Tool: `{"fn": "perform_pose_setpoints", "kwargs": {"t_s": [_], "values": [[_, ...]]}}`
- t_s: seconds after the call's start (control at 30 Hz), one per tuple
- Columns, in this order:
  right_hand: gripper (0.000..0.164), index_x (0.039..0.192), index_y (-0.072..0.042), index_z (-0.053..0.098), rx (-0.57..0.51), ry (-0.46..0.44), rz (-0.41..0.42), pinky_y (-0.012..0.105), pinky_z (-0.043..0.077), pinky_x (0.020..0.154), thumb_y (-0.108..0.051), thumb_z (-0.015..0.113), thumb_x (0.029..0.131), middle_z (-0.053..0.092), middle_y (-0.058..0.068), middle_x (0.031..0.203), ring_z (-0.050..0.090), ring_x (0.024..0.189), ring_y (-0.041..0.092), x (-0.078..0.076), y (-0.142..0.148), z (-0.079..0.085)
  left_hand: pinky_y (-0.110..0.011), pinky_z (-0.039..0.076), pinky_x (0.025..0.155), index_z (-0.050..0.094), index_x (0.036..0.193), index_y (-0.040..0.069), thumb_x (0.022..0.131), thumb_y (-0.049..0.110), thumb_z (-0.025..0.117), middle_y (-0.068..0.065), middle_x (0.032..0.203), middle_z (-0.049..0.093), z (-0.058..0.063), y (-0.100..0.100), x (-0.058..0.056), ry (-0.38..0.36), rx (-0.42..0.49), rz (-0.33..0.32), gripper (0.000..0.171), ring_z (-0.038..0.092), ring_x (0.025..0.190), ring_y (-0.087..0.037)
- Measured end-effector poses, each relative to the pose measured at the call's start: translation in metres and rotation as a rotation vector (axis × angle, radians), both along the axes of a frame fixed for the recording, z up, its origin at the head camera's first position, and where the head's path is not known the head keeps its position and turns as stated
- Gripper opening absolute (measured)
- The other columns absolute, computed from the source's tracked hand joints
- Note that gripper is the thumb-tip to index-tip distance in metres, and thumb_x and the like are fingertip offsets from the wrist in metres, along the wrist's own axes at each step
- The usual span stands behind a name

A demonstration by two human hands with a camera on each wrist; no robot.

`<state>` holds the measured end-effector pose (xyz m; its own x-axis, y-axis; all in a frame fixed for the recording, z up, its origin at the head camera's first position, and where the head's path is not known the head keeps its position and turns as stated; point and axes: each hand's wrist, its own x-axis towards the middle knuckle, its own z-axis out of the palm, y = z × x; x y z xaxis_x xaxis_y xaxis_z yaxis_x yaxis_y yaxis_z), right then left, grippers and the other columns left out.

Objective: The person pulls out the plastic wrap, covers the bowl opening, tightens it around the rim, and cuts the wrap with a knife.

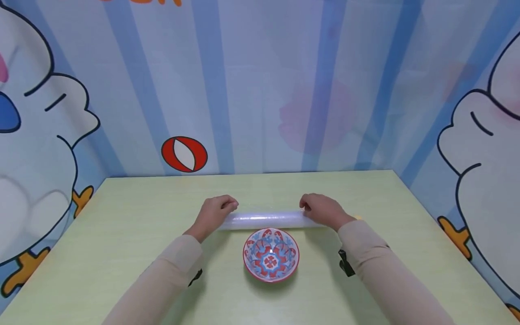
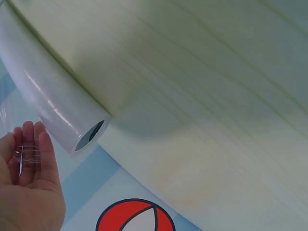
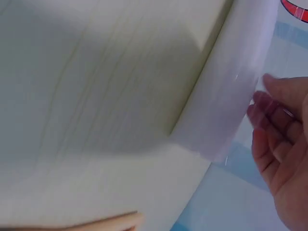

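A roll of cling film (image 1: 266, 220) lies crosswise on the table, just beyond a bowl (image 1: 271, 255) patterned in red, blue and white. At the roll's left end, my left hand (image 1: 212, 216) pinches the loose film; the left wrist view shows clear film (image 2: 30, 153) stretched across its bent fingers. My right hand (image 1: 326, 212) holds the film near the other end, fingers curled, as the right wrist view also shows beside the roll (image 3: 226, 82). The film between the hands is nearly invisible. The bowl stands upright and neither hand touches it.
A pale green table (image 1: 122, 253) meets a printed blue backdrop (image 1: 260, 90) at its back edge and sides. A small yellow thing (image 1: 358, 217) shows partly behind the right wrist. In the right wrist view an orange-tan, stick-like thing (image 3: 110, 224) lies at the bottom edge.
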<state>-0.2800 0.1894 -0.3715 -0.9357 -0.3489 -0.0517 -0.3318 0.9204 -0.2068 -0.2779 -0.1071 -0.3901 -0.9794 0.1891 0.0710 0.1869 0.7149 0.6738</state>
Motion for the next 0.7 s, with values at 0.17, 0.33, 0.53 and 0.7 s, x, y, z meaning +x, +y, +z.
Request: {"fn": "perform_pose_setpoints", "kwargs": {"t_s": [0.17, 0.33, 0.53, 0.7], "values": [[0.011, 0.094, -0.006, 0.065, -0.021, 0.002, -0.021, 0.039, 0.049, 0.080, -0.007, 0.056, 0.088, 0.064, 0.008, 0.092, 0.058, 0.086, 0.021, 0.001, 0.019, -0.001, -0.036, 0.051, 0.087, 0.066, 0.107, 0.010, 0.092, 0.024, 0.056, -0.003, 0.099, 0.067, -0.001, 0.000, 0.001, 0.014, 0.011, -0.008, 0.023, 0.057, 0.090, -0.018], [0.009, 0.088, -0.006, 0.064, -0.116, -0.003, -0.028, 0.039, 0.048, 0.078, -0.008, 0.055, 0.089, 0.064, 0.008, 0.088, 0.057, 0.081, 0.021, 0.001, 0.025, -0.002, -0.036, 0.050, 0.088, 0.065, 0.108, 0.012, 0.092, 0.026, 0.055, -0.003, 0.101, 0.067, -0.002, -0.002, 0.001, 0.010, 0.003, -0.018, 0.023, 0.057, 0.092, -0.018], [0.010, 0.091, -0.006, 0.063, -0.141, -0.021, -0.051, 0.038, 0.048, 0.076, -0.010, 0.054, 0.091, 0.064, 0.009, 0.089, 0.057, 0.082, 0.020, 0.002, 0.025, 0.001, -0.039, 0.049, 0.092, 0.065, 0.110, 0.010, 0.095, 0.026, 0.051, -0.004, 0.105, 0.067, 0.000, -0.006, 0.003, 0.004, 0.011, -0.058, 0.026, 0.059, 0.097, -0.019], [0.011, 0.094, -0.005, 0.061, -0.138, -0.043, -0.012, 0.037, 0.048, 0.075, -0.010, 0.052, 0.093, 0.063, 0.009, 0.091, 0.057, 0.083, 0.020, 0.004, 0.026, 0.004, -0.038, 0.050, 0.090, 0.065, 0.111, 0.010, 0.095, 0.025, 0.051, -0.003, 0.105, 0.067, 0.008, -0.012, 0.006, -0.006, -0.015, -0.077, 0.026, 0.059, 0.096, -0.019]]}}
